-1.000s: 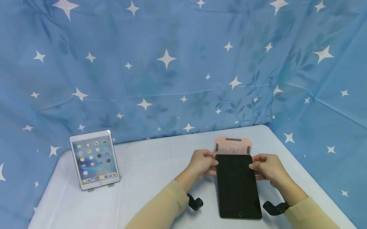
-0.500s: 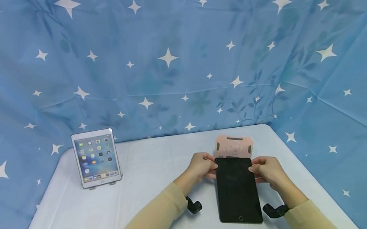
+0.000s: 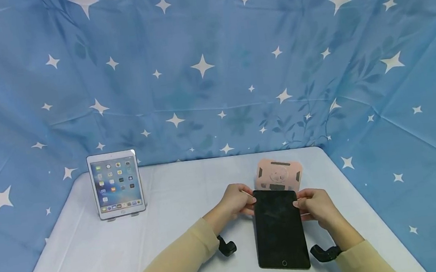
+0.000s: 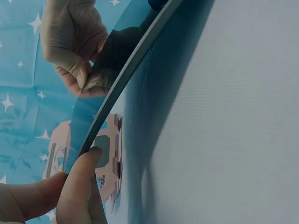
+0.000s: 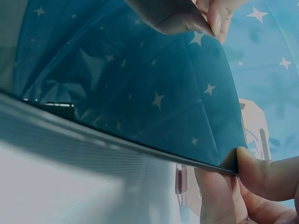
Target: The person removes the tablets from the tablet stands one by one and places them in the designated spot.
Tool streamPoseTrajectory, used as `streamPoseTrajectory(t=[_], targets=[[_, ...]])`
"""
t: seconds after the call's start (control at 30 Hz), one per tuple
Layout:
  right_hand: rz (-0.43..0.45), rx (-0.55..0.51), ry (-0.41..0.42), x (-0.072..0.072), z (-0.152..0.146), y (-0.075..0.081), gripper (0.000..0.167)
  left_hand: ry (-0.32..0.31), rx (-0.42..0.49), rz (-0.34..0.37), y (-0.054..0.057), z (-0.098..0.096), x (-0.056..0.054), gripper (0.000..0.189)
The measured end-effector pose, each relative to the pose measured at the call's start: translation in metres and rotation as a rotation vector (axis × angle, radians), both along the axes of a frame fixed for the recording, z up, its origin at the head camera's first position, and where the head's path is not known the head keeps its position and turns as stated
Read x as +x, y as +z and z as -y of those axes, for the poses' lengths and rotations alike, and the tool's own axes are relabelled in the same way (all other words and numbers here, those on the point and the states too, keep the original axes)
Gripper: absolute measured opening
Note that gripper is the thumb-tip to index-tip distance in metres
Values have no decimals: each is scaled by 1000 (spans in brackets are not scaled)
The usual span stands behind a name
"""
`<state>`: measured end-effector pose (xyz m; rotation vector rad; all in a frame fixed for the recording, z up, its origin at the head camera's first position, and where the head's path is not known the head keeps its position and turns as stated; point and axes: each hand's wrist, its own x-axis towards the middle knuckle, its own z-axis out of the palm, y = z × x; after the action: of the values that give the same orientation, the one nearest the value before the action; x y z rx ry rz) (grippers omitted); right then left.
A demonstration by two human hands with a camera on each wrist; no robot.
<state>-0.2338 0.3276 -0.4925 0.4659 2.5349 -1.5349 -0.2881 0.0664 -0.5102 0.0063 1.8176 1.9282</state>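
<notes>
A black tablet with a dark, glossy screen is held by both hands near its far corners. My left hand pinches its left edge between thumb and fingers. The opposite edge is pinched by my right hand. In the left wrist view the tablet is seen edge-on, tilted above the white surface. Its screen mirrors the starry backdrop in the right wrist view. Just behind the far edge stands a pink tablet stand with dark pads; its lower part is hidden by the tablet.
A white tablet with app icons on its screen leans upright on a small stand at the back left of the white table. A blue curtain with white stars hangs behind and at the sides.
The black tablet and both hands have drawn slightly back from the pink stand, so more of the stand shows. The head view has shifted slightly. Both pinches are unchanged.
</notes>
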Motion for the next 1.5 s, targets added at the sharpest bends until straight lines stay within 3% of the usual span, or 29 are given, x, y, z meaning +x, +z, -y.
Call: streamPoseTrajectory(t=[0.5, 1.0, 1.5], targets=[[38, -26, 26, 2, 2, -7, 20, -27, -15, 40, -7, 5, 4, 14], [54, 5, 15, 2, 8, -12, 29, -23, -94, 57, -3, 9, 11, 12], [71, 4, 18, 1, 7, -14, 28, -28, -109, 109, -2, 11, 8, 13]])
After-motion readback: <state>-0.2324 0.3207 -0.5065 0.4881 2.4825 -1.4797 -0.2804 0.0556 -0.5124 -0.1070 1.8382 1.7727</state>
